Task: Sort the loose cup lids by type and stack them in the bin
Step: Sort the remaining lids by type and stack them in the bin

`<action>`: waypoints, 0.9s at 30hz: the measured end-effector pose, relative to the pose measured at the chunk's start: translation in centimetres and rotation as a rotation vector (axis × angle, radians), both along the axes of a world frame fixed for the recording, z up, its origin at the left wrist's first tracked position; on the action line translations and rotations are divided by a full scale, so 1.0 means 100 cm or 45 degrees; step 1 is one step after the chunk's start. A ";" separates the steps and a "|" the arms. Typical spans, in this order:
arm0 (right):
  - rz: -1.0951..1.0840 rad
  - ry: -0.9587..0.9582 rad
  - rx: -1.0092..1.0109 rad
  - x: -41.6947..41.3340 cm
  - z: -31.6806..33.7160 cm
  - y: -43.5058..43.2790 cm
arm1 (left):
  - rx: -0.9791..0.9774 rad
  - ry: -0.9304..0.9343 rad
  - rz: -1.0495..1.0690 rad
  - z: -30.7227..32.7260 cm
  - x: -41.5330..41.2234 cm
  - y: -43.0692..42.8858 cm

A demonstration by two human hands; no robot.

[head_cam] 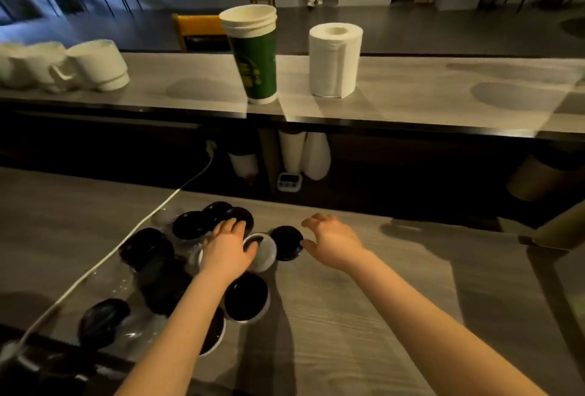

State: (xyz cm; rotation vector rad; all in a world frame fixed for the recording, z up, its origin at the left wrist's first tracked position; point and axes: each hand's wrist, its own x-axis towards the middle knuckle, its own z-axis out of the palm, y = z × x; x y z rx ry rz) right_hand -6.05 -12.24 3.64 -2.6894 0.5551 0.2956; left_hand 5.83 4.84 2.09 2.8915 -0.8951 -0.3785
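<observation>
Lids: loose scatter on a pale wood-grain counter (332,316), all round discs lying flat, so no long axis to note.

- Most are glossy black plastic, low-domed, dome side up. Three black lids (218,210) crowd just beyond the left fingertips. Others lie left of the left forearm, the nearest-left one (103,321) well down toward the elbow.
- Two white-rimmed lids (247,296) with dark centres sit beside the left forearm on its right. They seem to lie rim up.
- A white lid (264,253) lies under the left thumb, hollow side up.
- A single black lid (286,243) sits between the two hands, just touching the white one.
- Shiny clear plastic shows among the left-side lids. Cannot tell whether it is lids or wrapping.

Left hand (228,247): palm down, fingers spread and nearly straight. The fingertips rest on a black lid and the thumb on the white lid's rim. It grips nothing.

Right hand (332,240): palm down, arched like a claw and half open. The thumb tip touches the right edge of the single black lid and the fingers are raised beyond it. It holds nothing.

Around:
- A white cable (142,231) runs diagonally past the lids, left of the left hand.
- On the raised shelf beyond the hands stand a nested paper cup stack (253,53) with a green sleeve, a paper towel roll (335,60) on end, and matte white mugs (98,65) far left.
</observation>
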 end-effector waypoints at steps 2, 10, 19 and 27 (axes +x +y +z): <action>0.022 0.052 0.047 0.020 -0.009 0.011 | 0.057 0.054 0.040 -0.009 0.020 0.016; 0.207 0.210 0.039 0.088 -0.051 0.042 | 0.175 0.252 0.094 -0.042 0.076 0.050; 0.403 0.356 -0.107 0.118 -0.073 0.057 | 0.244 0.280 0.011 -0.069 0.084 0.044; 0.089 -0.006 0.341 0.112 -0.065 0.045 | 0.009 0.344 0.042 -0.065 0.082 0.048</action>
